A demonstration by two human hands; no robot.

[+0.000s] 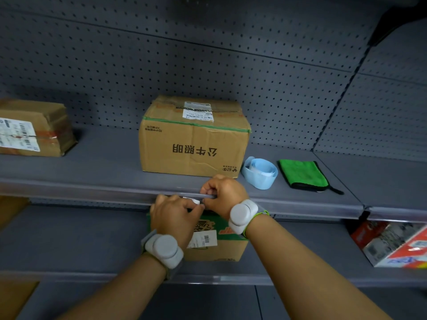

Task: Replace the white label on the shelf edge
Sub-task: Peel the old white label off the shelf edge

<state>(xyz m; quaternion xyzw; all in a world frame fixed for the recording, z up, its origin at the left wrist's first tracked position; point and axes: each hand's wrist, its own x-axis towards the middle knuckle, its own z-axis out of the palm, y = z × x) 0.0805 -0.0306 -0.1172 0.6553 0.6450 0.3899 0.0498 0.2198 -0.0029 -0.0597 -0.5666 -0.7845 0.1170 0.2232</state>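
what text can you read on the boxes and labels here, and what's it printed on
"公牛照明", upside down, on the front of the middle brown cardboard box.
"10", on the bottom edge of the green-topped cardboard box on the lower shelf.
Shipping labels, barcodes and the white label at the shelf edge: too small or blurred.

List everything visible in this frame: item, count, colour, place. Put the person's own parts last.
cardboard boxes: two, brown, on the upper shelf, centre and far left.
label roll: one, pale blue, upper shelf, right of the centre box.
cloth: one, green with black edge, right of the roll.
white label: one, at the shelf edge between the hands.
green-topped box: one, lower shelf, behind the hands.
red and white package: one, lower shelf, far right.
wrist devices: two, white, one per wrist.
left hand: pinches the label.
right hand: grips the shelf edge.
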